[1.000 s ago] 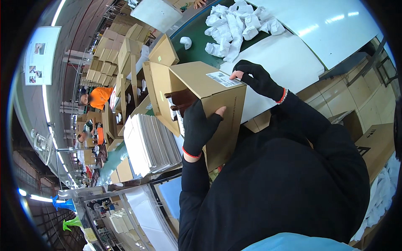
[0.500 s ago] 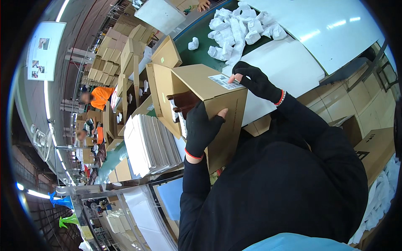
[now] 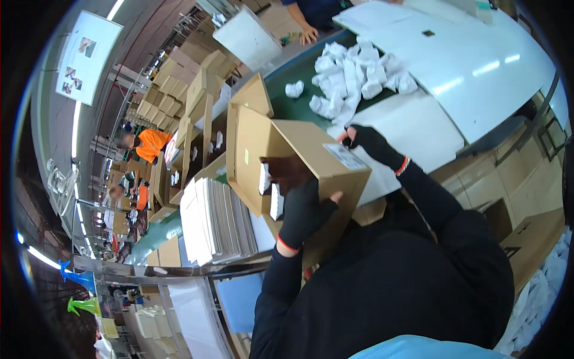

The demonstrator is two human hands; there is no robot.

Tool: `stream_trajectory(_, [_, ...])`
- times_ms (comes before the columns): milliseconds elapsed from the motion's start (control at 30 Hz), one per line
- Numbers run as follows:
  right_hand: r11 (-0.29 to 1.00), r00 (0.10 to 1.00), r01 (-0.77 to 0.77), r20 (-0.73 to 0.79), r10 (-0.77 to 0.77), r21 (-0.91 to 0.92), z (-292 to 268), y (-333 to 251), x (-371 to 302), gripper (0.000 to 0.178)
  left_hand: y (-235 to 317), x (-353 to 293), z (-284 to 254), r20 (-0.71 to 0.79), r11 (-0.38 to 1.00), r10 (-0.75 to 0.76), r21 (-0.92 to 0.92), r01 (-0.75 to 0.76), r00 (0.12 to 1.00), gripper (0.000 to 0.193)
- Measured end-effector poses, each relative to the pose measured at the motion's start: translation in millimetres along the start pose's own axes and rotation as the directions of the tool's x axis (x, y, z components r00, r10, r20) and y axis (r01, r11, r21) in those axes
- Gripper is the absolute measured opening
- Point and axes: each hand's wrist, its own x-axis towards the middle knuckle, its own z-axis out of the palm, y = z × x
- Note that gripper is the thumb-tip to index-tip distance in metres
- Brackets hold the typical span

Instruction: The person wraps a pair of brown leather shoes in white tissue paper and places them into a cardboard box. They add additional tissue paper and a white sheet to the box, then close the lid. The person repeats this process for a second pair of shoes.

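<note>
A brown cardboard box (image 3: pixel 299 140) stands tilted in front of me, its lid (image 3: pixel 246 158) hanging open to the left. My left hand (image 3: pixel 306 208), in a black fingerless glove, grips its near edge, thumb on the outer side. Within the box are a dark brown glossy thing (image 3: pixel 288 170) and white ridged pieces (image 3: pixel 276 202), partly hidden by this hand. A printed white label (image 3: pixel 345 157) is on the box's upper panel. Close by the label, my gloved right hand (image 3: pixel 373 145) has its fingertips pinched together; whatever lies between them is too small to make out.
Crumpled white paper (image 3: pixel 359 75) lies heaped on the green belt (image 3: pixel 286 107). A stack of white sheets (image 3: pixel 215 221) stands left of the box. More open boxes (image 3: pixel 197 140) line the belt. Another person's hand (image 3: pixel 308 34) rests beyond it; an orange-clad person (image 3: pixel 150 143) is farther left.
My right hand's fingertips have come off the label and drawn together beside the box edge. The box and left hand appear lower and farther right as the view has shifted.
</note>
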Motion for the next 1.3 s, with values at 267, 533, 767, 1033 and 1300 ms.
stream_trajectory(267, [0.882,0.92,-0.39,-0.149,0.363,-0.263,-1.8,13.6,-29.7,0.071,25.2,9.0,23.0,0.139,0.98,-0.039,-0.19,0.065,0.989,0.044])
stream_trajectory(533, [0.929,0.929,-0.361,-0.126,0.349,-0.083,-15.0,25.1,-46.9,0.054,-14.6,-10.0,47.1,-0.174,0.98,-0.027,-0.198,-0.008,0.984,0.026])
stream_trajectory(767, [0.916,0.935,-0.347,-0.155,0.32,-0.199,-20.0,33.8,-37.9,0.056,-131.8,-95.7,-15.7,-0.438,0.865,-0.358,0.178,0.47,0.824,0.063])
stream_trajectory(1033, [0.927,0.943,-0.332,-0.089,0.321,-0.177,-25.2,47.3,-38.3,0.049,-171.3,-192.3,26.3,-0.13,0.678,-0.722,0.062,0.732,0.679,0.083])
stream_trajectory(1300, [0.718,0.797,-0.601,0.188,0.574,0.351,-26.8,51.1,-29.4,0.05,-155.6,-200.2,65.0,-0.051,0.634,-0.758,-0.29,0.717,0.65,0.043])
